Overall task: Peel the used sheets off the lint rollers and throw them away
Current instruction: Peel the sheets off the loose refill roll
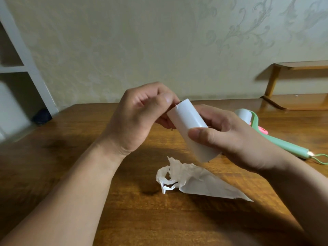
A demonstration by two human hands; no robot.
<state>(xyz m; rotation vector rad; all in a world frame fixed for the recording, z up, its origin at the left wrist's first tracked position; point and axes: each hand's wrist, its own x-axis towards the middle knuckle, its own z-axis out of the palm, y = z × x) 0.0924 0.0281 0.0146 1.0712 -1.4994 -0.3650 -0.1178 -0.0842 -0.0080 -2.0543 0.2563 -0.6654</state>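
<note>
Left hand (pixel 140 112) up over the tabletop (pixel 88 157), fingers (pixel 167 98) pinched narrow at the far end of the roll (pixel 190 129), right on a lifted corner of the outer sheet. Looks like the start of a peel, nail working under the edge. Best to get a firm pinch on that corner before pulling; too small a bite will likely tear off a sliver. Then pull along the seam, low and close to the surface, not straight out, so the sheet comes away whole at its cut line.

Roll held in the air, tilted, far end up and near end down toward the wearer, no handle on it. Below it, flat on the tabletop, a crumpled sheet (pixel 193 178), already off and not yet thrown away; no bin in view, so it needs gathering up later.

Right hand (pixel 236 139) wrapped around the lower half of the roll, thumb across the front, fingers closed on it from behind. Worth keeping that grip loose enough to let the roll turn as the sheet unwinds, yet steady enough to resist the pull. Thumb should stay clear of the seam.

Farther right, a green roller (pixel 276 139) lying on the tabletop, well apart from both hands, with something pink beside it, too hidden to tell what
</note>
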